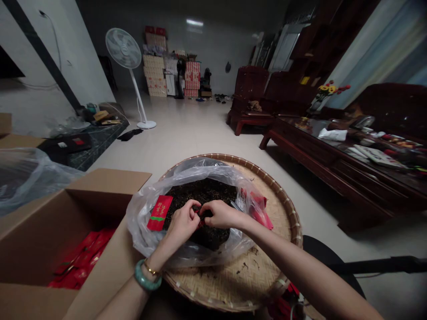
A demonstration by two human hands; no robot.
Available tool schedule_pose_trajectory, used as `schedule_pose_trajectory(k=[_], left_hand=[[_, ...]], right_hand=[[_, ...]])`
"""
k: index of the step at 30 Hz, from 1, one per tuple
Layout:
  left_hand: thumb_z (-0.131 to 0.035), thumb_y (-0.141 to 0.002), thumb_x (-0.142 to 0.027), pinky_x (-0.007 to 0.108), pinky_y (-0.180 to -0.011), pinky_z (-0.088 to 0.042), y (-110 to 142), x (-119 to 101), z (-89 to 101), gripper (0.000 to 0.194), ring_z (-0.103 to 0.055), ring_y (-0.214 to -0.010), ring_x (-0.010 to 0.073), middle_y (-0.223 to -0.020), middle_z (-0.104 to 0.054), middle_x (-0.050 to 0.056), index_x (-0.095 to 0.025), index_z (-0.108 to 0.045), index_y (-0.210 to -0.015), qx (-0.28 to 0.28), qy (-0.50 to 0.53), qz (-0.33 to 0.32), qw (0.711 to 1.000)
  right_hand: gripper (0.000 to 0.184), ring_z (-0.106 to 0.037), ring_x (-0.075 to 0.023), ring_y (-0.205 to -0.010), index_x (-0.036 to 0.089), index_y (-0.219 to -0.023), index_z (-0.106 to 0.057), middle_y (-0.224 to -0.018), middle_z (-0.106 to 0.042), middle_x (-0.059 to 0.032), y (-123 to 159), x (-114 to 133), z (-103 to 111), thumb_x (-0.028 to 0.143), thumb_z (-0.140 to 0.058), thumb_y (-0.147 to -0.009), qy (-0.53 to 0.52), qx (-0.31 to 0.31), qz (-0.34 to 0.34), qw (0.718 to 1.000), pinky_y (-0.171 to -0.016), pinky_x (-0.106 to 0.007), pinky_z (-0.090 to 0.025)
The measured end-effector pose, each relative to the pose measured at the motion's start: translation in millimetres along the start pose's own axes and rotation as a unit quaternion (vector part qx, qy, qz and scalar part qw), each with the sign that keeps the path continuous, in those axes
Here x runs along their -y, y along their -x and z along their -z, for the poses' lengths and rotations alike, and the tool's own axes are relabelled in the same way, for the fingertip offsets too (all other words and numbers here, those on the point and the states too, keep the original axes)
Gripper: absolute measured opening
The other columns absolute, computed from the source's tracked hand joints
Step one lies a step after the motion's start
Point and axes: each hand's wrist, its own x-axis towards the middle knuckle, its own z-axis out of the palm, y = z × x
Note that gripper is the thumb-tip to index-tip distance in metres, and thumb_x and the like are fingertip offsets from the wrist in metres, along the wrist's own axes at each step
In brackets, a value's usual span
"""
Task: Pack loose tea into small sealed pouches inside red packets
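My left hand (183, 221) and my right hand (220, 214) meet over a heap of dark dried leaves, which look like tea (207, 190). Their fingers are closed in a pinch on a small red packet (201, 223), mostly hidden by the fingers. The leaves lie in a wide-open clear plastic bag (142, 218) on a round woven bamboo tray (280, 195). A flat red packet with gold writing and a green band (160, 213) rests on the bag's left side. Just beyond my right hand, a metal utensil (235, 206) sticks out of the leaves. More red packets (262, 213) lie at the right.
An open cardboard box (110, 182) with several red packets (85, 258) stands at the left. A dark stool (320, 253) is at the right, near a low wooden table (320, 164). Farther off are a white standing fan (135, 86) and stacked cartons (154, 75).
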Motion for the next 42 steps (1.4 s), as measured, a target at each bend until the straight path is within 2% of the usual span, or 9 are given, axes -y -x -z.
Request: schedule_pose_trajectory(k=[5, 10, 16, 22, 27, 30, 33, 35, 42], left_hand=[[-0.046, -0.072, -0.01, 0.02, -0.053, -0.037, 6.3, -2.6, -1.3, 0.034, -0.052, -0.054, 0.0109, -0.062, -0.052, -0.005, -0.021, -0.053, -0.104, -0.015, -0.036, -0.02, 0.999], [-0.045, -0.074, -0.01, 0.021, -0.054, -0.037, 11.4, -3.4, -3.5, 0.038, -0.053, -0.057, 0.0116, -0.064, -0.051, -0.005, -0.02, -0.047, -0.11, -0.024, -0.042, -0.03, 0.998], [-0.044, -0.073, -0.011, 0.022, -0.054, -0.038, 11.2, -2.4, -6.2, 0.042, -0.051, -0.052, 0.0117, -0.061, -0.045, -0.007, -0.018, -0.041, -0.114, -0.063, -0.008, -0.013, 0.998], [-0.044, -0.072, -0.011, 0.021, -0.053, -0.038, 10.0, 1.4, -9.5, 0.041, -0.048, -0.05, 0.0105, -0.06, -0.042, -0.008, -0.018, -0.042, -0.113, -0.097, 0.008, -0.011, 0.995], [-0.043, -0.073, -0.013, 0.021, -0.051, -0.037, 13.8, -0.2, -12.1, 0.041, -0.047, -0.05, 0.0113, -0.059, -0.042, -0.007, -0.018, -0.042, -0.114, -0.114, 0.017, -0.035, 0.993], [-0.043, -0.074, -0.014, 0.021, -0.05, -0.036, 16.6, -3.3, -13.4, 0.04, -0.048, -0.05, 0.0118, -0.059, -0.043, -0.007, -0.017, -0.043, -0.114, -0.114, 0.022, -0.045, 0.992], [-0.044, -0.074, -0.014, 0.021, -0.051, -0.037, 17.1, -4.1, -14.2, 0.04, -0.048, -0.05, 0.0121, -0.058, -0.043, -0.007, -0.017, -0.043, -0.114, -0.116, 0.037, -0.044, 0.992], [-0.045, -0.074, -0.015, 0.021, -0.052, -0.038, 16.3, -3.2, -14.6, 0.042, -0.048, -0.05, 0.0121, -0.058, -0.042, -0.007, -0.017, -0.042, -0.115, -0.126, 0.048, -0.044, 0.99], [-0.043, -0.076, -0.016, 0.021, -0.051, -0.038, 15.1, 0.5, -15.9, 0.038, -0.048, -0.049, 0.0115, -0.058, -0.042, -0.007, -0.017, -0.043, -0.114, -0.149, 0.057, -0.049, 0.986]], right_hand=[[0.029, -0.062, -0.0184, -0.075, 0.02, -0.089, -0.071, -0.081, -0.07, -0.003, -7.0, 6.0, 4.2, 0.013, -0.057, -0.065, 0.063, 0.043, 0.049, 0.996, -0.061, -0.022, -0.039], [0.025, -0.059, -0.0183, -0.071, 0.015, -0.087, -0.067, -0.08, -0.067, -0.0059, -10.5, 10.1, 1.6, 0.014, -0.062, -0.063, 0.04, -0.016, 0.03, 0.999, -0.059, -0.023, -0.038], [0.05, -0.055, -0.0166, -0.071, 0.014, -0.103, -0.058, -0.087, -0.064, -0.0053, -9.3, -0.5, 1.7, 0.017, -0.07, -0.055, 0.013, -0.03, 0.034, 0.999, -0.056, -0.022, -0.038], [0.026, -0.06, -0.0166, -0.076, 0.015, -0.091, -0.067, -0.084, -0.067, -0.0049, -4.9, 4.8, 4.9, 0.01, -0.059, -0.066, 0.046, -0.01, 0.045, 0.998, -0.064, -0.022, -0.04], [0.023, -0.062, -0.0198, -0.081, 0.012, -0.088, -0.068, -0.089, -0.064, -0.011, 0.1, 18.1, 2.0, 0.008, -0.052, -0.071, 0.17, 0.006, 0.032, 0.985, -0.067, -0.024, -0.041], [0.027, -0.061, -0.0187, -0.079, 0.012, -0.092, -0.064, -0.093, -0.061, -0.0116, 0.8, 22.3, -1.9, 0.005, -0.05, -0.071, 0.197, -0.034, 0.01, 0.98, -0.064, -0.024, -0.04], [0.034, -0.059, -0.0181, -0.082, 0.013, -0.098, -0.06, -0.094, -0.061, -0.0091, 1.6, 22.2, -4.8, 0.002, -0.052, -0.067, 0.163, -0.095, 0.021, 0.982, -0.065, -0.024, -0.04], [0.031, -0.059, -0.0165, -0.083, 0.015, -0.095, -0.059, -0.091, -0.063, -0.0065, 3.8, 21.0, -6.0, 0.002, -0.051, -0.068, 0.111, -0.104, 0.049, 0.987, -0.067, -0.022, -0.04], [0.038, -0.063, -0.0171, -0.081, 0.016, -0.114, -0.051, -0.095, -0.067, -0.0071, 14.6, 18.1, -6.8, 0.006, -0.048, -0.077, 0.059, -0.021, 0.1, 0.993, -0.066, -0.024, -0.041]])
